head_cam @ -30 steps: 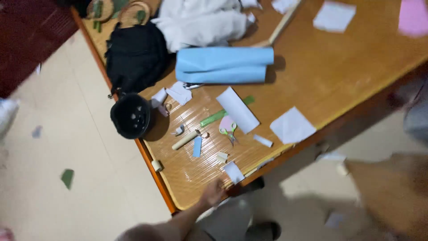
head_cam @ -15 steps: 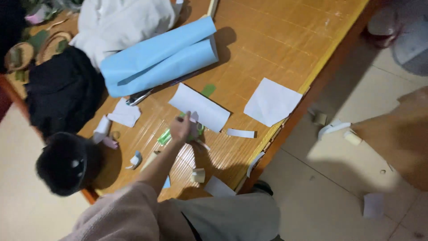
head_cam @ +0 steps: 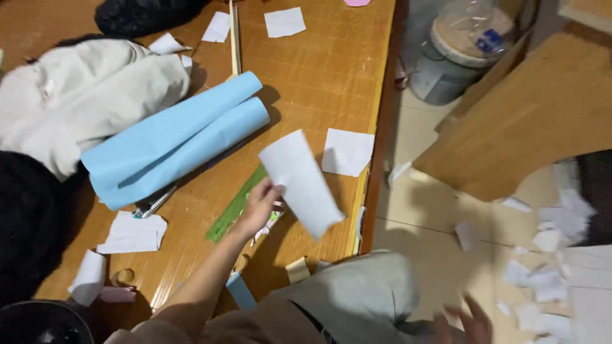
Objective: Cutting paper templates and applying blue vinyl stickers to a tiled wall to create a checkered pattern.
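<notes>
My left hand reaches over the wooden table and grips the lower edge of a white paper sheet, held up off the tabletop and tilted. Just under that hand lies a green ruler. A roll of light blue paper lies to its left, and a white paper square rests near the table's right edge. My right hand hangs low at the bottom right above the floor, blurred, fingers spread and holding nothing.
A white garment and black fabric cover the table's left side. Paper scraps and a small tape roll lie near the front edge. On the floor are a grey bucket, a leaning wooden board and torn paper.
My left hand moved from the table's front edge to the white sheet, took hold of it and lifted it. The view swung right, and the floor and my right hand came into sight.
</notes>
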